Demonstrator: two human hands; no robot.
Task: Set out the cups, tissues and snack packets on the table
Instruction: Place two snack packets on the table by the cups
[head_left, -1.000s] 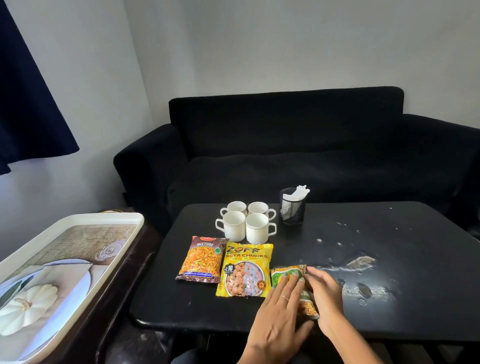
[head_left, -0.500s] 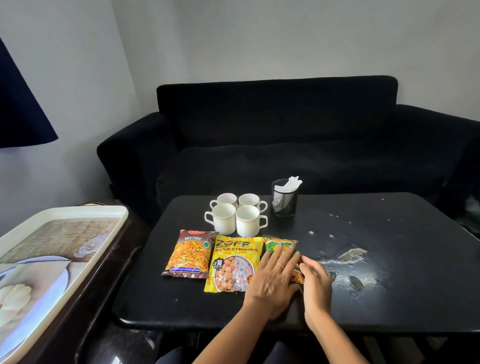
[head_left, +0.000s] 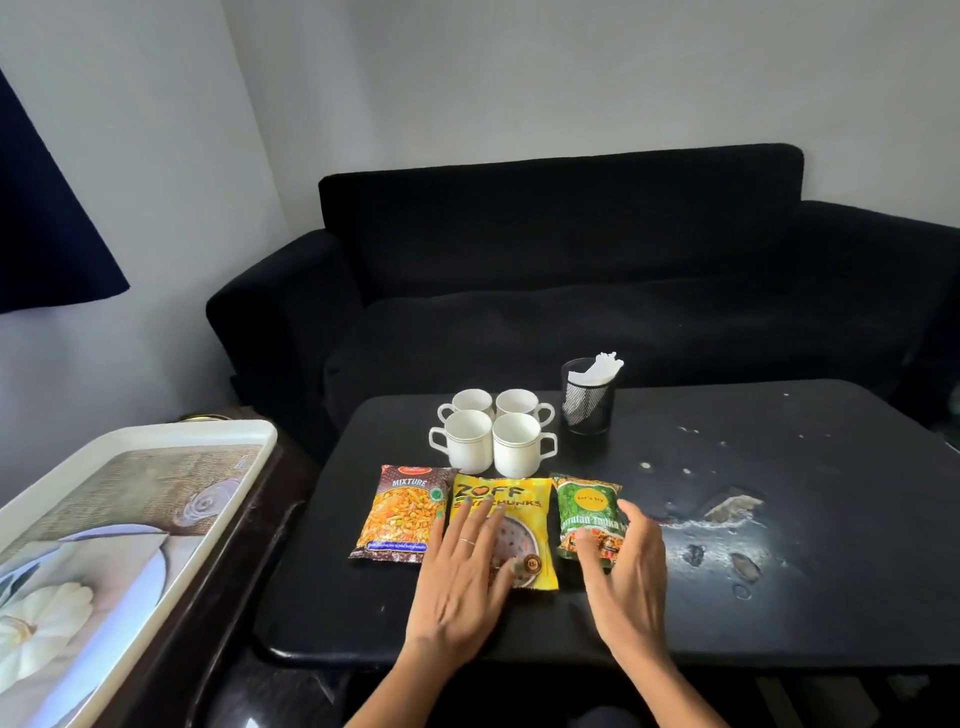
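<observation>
black desk (head_left: 779, 519) in front of a dark sofa (head_left: 571, 260), top scuffed and chipped on its right half. three snack packets lie flat in a row near the front edge, side by side and touching or nearly so: mixture packet (head_left: 400, 514) on the left, yellow zoff packet (head_left: 511, 506) in the middle, green packet (head_left: 587, 506) on the right. behind them four white cups (head_left: 493, 434) stand upright in a tight two-by-two cluster, handles pointing outward. just right of the cups a black mesh holder (head_left: 588, 405) with white tissues (head_left: 597, 370) sticking out of the top. left hand (head_left: 462, 582) lies palm down over the lower half of the yellow zoff packet, fingers (head_left: 480, 519) straight and spread, a ring on one — fingertips reach toward the packet's upper print, the outermost one at the edge of the mixture packet. right hand (head_left: 626, 571) sits at the lower right of the green packet, fingers loosely spread and only slightly bent, gripping nothing; cannot tell if it touches the packet or hangs just above it. to the left, off the desk, a white-rimmed tray (head_left: 156, 441) with a printed picture rests on a dark side unit (head_left: 223, 571) — a navy curtain (head_left: 47, 234) hangs at upper left against the pale wall.
</observation>
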